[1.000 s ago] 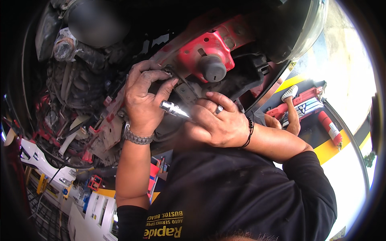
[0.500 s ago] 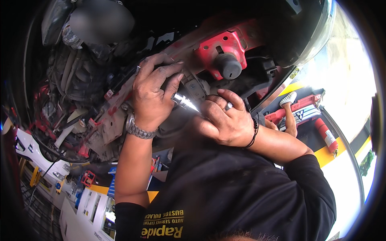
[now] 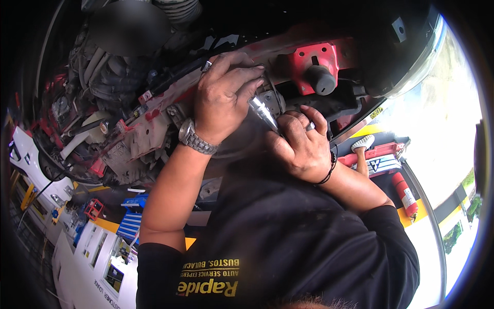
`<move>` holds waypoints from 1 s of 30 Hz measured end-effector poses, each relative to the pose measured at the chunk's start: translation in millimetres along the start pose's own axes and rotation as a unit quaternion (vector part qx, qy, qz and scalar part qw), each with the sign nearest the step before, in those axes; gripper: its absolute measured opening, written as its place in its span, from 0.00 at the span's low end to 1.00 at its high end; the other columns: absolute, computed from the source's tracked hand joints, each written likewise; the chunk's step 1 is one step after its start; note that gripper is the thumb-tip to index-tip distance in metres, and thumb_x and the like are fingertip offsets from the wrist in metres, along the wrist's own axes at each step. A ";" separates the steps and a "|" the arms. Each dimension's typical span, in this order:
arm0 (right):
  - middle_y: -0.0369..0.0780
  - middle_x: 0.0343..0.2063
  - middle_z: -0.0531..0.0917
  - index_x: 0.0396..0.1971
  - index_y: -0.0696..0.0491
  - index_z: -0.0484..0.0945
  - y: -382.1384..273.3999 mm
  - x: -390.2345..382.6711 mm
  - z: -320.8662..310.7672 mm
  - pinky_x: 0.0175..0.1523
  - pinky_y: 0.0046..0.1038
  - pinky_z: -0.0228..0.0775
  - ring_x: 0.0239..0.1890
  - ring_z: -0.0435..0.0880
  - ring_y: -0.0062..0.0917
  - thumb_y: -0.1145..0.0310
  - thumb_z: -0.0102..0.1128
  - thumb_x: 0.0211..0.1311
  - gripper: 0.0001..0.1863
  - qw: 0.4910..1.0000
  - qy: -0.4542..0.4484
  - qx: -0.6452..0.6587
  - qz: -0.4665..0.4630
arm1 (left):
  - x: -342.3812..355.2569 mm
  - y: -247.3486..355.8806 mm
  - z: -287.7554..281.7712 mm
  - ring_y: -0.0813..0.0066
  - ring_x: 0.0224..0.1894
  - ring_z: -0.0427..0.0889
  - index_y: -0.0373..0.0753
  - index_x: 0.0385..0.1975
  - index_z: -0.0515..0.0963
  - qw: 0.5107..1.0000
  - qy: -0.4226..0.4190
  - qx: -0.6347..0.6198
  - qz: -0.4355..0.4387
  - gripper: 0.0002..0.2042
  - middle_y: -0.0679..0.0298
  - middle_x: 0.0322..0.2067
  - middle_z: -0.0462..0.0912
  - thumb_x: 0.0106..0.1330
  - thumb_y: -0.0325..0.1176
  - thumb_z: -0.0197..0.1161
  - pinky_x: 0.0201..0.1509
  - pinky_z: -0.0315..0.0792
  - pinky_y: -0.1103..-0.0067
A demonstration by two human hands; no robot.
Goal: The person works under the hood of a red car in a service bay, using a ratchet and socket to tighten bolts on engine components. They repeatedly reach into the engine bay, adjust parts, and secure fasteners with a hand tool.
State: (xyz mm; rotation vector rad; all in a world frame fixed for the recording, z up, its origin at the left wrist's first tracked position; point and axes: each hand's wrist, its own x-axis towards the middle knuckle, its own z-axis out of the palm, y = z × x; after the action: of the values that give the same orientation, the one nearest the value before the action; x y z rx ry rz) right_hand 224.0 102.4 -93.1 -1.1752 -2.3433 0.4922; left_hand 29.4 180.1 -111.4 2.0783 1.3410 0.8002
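Note:
A shiny chrome cylindrical tool (image 3: 264, 113) slants between my two hands below the car's front crossmember. My left hand (image 3: 225, 98), with a metal watch at the wrist, is curled at its upper end, thumb against it and fingers bent by the metal bodywork. My right hand (image 3: 303, 147), with a ring and a dark bracelet, is closed in a loose fist at the tool's lower end. What lies inside its curled fingers is partly hidden. To the right of my left hand's fingertips is a grey metal bracket (image 3: 271, 100).
A red mounting plate (image 3: 303, 56) with a round black rubber stop (image 3: 323, 81) sits right of my hands. Hoses and engine parts (image 3: 110, 77) fill the upper left. Beyond the car are a red fire extinguisher (image 3: 405, 195), another person's foot (image 3: 363, 143) and a blue cabinet (image 3: 129, 224).
The whole view has shifted, so the hands, tool and red plate all appear farther right. Both hands keep nearly the same grip on the chrome tool.

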 end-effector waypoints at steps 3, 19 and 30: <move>0.38 0.35 0.76 0.39 0.46 0.77 0.6 -0.7 0.4 0.63 0.41 0.63 0.40 0.81 0.28 0.65 0.59 0.48 0.15 1.000 -0.007 0.000 -0.003 | -0.5 -0.2 -1.2 0.64 0.45 0.82 0.38 0.35 0.84 1.000 -0.005 0.014 0.010 0.11 0.61 0.41 0.83 0.51 0.23 0.75 0.49 0.76 0.73; 0.44 0.39 0.74 0.46 0.53 0.74 -10.1 7.3 -5.1 0.63 0.48 0.61 0.42 0.79 0.39 0.55 0.69 0.48 0.27 0.999 -0.017 -0.025 0.010 | -4.3 -6.4 4.0 0.59 0.45 0.82 0.38 0.34 0.84 0.999 0.041 0.016 0.032 0.09 0.60 0.40 0.85 0.52 0.26 0.72 0.51 0.76 0.69; 0.49 0.31 0.83 0.46 0.55 0.76 23.7 93.3 -105.1 0.41 0.42 0.75 0.38 0.83 0.46 0.72 0.64 0.56 0.16 0.982 -0.168 0.065 -0.063 | -9.1 -3.7 3.4 0.57 0.46 0.83 0.41 0.48 0.77 0.998 0.062 0.022 -0.025 0.22 0.59 0.42 0.85 0.55 0.37 0.75 0.50 0.77 0.68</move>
State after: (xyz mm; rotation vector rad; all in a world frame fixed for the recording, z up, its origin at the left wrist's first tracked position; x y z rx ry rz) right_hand 248.8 203.1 4.7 -0.9359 -2.5997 0.8397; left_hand 26.6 172.6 -118.1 2.0494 1.4838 0.8980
